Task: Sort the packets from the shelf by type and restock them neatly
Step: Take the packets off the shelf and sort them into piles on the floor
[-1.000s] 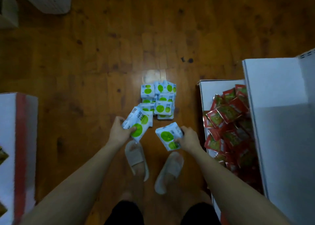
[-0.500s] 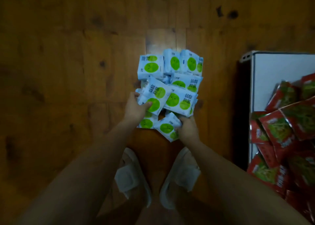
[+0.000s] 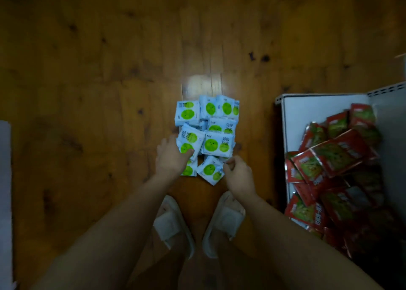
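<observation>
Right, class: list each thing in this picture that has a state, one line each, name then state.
left hand: gripping a blue-and-white packet at the pile's near left.
right hand: fingers curled beside the nearest packet; contact unclear.
blue-and-white packets: heaped loosely on the wooden floor, overlapping, not aligned.
red packets: jumbled on the white shelf, unsorted.

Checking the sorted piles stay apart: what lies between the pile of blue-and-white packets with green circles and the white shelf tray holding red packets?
In the head view, only bare wooden floor lies between the blue-and-white packets and the white shelf tray.
</observation>
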Action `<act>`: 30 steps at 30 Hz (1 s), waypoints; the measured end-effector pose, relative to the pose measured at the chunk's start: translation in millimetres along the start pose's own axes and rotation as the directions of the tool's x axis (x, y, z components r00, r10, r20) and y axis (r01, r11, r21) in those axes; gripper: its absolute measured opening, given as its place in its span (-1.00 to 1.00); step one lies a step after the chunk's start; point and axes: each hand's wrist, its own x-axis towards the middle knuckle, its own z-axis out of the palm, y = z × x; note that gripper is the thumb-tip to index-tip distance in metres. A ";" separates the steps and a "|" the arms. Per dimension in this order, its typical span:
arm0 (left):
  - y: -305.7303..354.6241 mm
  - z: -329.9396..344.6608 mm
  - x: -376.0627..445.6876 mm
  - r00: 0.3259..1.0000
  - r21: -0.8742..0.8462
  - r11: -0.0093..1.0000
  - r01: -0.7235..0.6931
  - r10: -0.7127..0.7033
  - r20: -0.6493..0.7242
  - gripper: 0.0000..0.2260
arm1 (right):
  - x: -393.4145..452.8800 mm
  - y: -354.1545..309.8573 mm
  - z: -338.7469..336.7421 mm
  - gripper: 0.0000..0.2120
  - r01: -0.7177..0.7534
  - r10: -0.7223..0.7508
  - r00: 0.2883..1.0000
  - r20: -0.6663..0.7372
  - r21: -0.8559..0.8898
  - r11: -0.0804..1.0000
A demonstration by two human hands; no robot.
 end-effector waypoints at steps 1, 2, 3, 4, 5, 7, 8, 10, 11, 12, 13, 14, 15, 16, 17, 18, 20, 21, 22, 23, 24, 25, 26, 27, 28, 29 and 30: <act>18.1 -19.9 -24.3 1.000 0.024 1.000 -0.018 0.018 0.025 -0.47 | -21.3 -18.7 -23.6 -0.89 0.006 -0.006 1.000 0.018 -0.007 1.000; 35.6 -40.7 -50.6 0.998 0.049 0.998 -0.035 0.032 0.053 -0.50 | -44.9 -38.9 -48.8 -0.87 0.016 -0.015 0.999 0.043 -0.018 1.000; 52.5 -62.1 -78.4 0.996 0.074 0.996 -0.051 0.045 0.080 -0.53 | -69.7 -58.6 -73.9 -0.84 0.030 -0.028 0.997 0.069 -0.032 0.999; 68.8 -83.7 -107.5 0.992 0.100 0.993 -0.070 0.059 0.107 -0.55 | -95.8 -77.1 -99.2 -0.81 0.047 -0.043 0.995 0.094 -0.046 0.998; 85.1 -105.8 -137.4 0.988 0.125 0.988 -0.094 0.078 0.132 -0.56 | -122.1 -94.4 -124.2 -0.79 0.067 -0.060 0.991 0.117 -0.056 0.996; 115.6 -148.2 -196.5 0.976 0.175 0.970 -0.166 0.137 0.169 -0.58 | -174.8 -124.9 -171.9 -0.77 0.113 -0.102 0.985 0.141 -0.066 0.991; 128.7 -166.5 -222.5 0.968 0.204 0.956 -0.210 0.174 0.181 -0.60 | -198.9 -137.9 -193.5 -0.77 0.133 -0.122 0.983 0.139 -0.076 0.988; 150.0 -198.5 -268.5 0.952 0.249 0.925 -0.288 0.246 0.184 -0.64 | -242.5 -157.5 -231.0 -0.76 0.164 -0.153 0.981 0.115 -0.095 0.982; 159.6 -211.8 -287.9 0.943 0.255 0.912 -0.321 0.281 0.181 -0.65 | -262.4 -164.9 -247.1 -0.74 0.170 -0.161 0.983 0.091 -0.096 0.981; 167.8 -223.4 -305.6 0.932 0.252 0.901 -0.353 0.314 0.182 -0.65 | -282.3 -171.1 -260.4 -0.71 0.172 -0.167 0.984 0.059 -0.094 0.981; 173.9 -232.9 -321.5 0.918 0.258 0.885 -0.389 0.348 0.189 -0.66 | -300.6 -174.6 -270.3 -0.68 0.166 -0.165 0.986 0.025 -0.092 0.982; 177.5 -240.5 -335.7 0.901 0.276 0.861 -0.428 0.384 0.199 -0.67 | -317.8 -175.1 -277.1 -0.66 0.155 -0.156 0.988 0.000 -0.092 0.984; 180.6 -247.1 -348.0 0.884 0.297 0.833 -0.466 0.421 0.205 -0.68 | -334.4 -174.5 -282.0 -0.64 0.138 -0.141 0.990 -0.025 -0.085 0.987; 184.3 -253.2 -357.2 0.862 0.316 0.803 -0.506 0.460 0.211 -0.69 | -349.6 -173.4 -286.0 -0.64 0.119 -0.123 0.991 -0.061 -0.068 0.991; 189.2 -259.0 -365.6 0.838 0.332 0.770 -0.545 0.495 0.229 -0.70 | -364.1 -171.8 -288.4 -0.65 0.102 -0.106 0.990 -0.097 -0.044 0.994; 193.7 -264.6 -373.8 0.809 0.343 0.732 -0.588 0.533 0.249 -0.70 | -378.3 -170.0 -289.8 -0.67 0.090 -0.092 0.987 -0.129 -0.019 0.996; 202.5 -275.9 -391.3 0.745 0.358 0.655 -0.665 0.610 0.270 -0.72 | -408.1 -167.9 -290.7 -0.71 0.082 -0.074 0.978 -0.195 0.034 0.996; 207.7 -281.4 -401.8 0.712 0.357 0.618 -0.700 0.645 0.279 -0.73 | -424.1 -166.6 -291.3 -0.71 0.082 -0.067 0.970 -0.232 0.056 0.995; 213.1 -285.4 -413.2 0.673 0.352 0.577 -0.736 0.679 0.294 -0.74 | -440.6 -164.7 -292.5 -0.71 0.076 -0.052 0.961 -0.270 0.078 0.994; 218.7 -288.4 -425.2 0.631 0.346 0.533 -0.772 0.710 0.315 -0.74 | -456.5 -162.6 -294.2 -0.70 0.070 -0.036 0.950 -0.310 0.101 0.992; 224.9 -290.4 -437.1 0.581 0.336 0.481 -0.810 0.740 0.339 -0.74 | -471.7 -160.2 -296.7 -0.70 0.066 -0.019 0.936 -0.351 0.123 0.990; 231.3 -291.2 -449.9 0.529 0.324 0.429 -0.843 0.767 0.363 -0.74 | -486.9 -157.6 -299.8 -0.69 0.061 0.000 0.920 -0.391 0.144 0.988; 237.8 -290.7 -463.4 0.475 0.308 0.375 -0.874 0.792 0.383 -0.74 | -502.6 -154.4 -303.3 -0.70 0.057 0.020 0.901 -0.434 0.165 0.985; 246.2 -289.5 -479.5 0.417 0.291 0.319 -0.902 0.815 0.401 -0.74 | -518.5 -149.9 -308.0 -0.72 0.050 0.047 0.875 -0.482 0.187 0.981; 255.5 -287.8 -495.6 0.360 0.277 0.261 -0.925 0.837 0.413 -0.73 | -533.9 -145.8 -313.6 -0.73 0.050 0.068 0.847 -0.527 0.206 0.977; 264.9 -286.2 -512.1 0.308 0.270 0.207 -0.941 0.852 0.422 -0.73 | -547.8 -142.5 -319.6 -0.74 0.054 0.082 0.821 -0.565 0.220 0.974; 274.7 -284.7 -531.3 0.251 0.266 0.144 -0.953 0.866 0.433 -0.73 | -563.0 -138.2 -325.8 -0.75 0.058 0.099 0.796 -0.598 0.238 0.970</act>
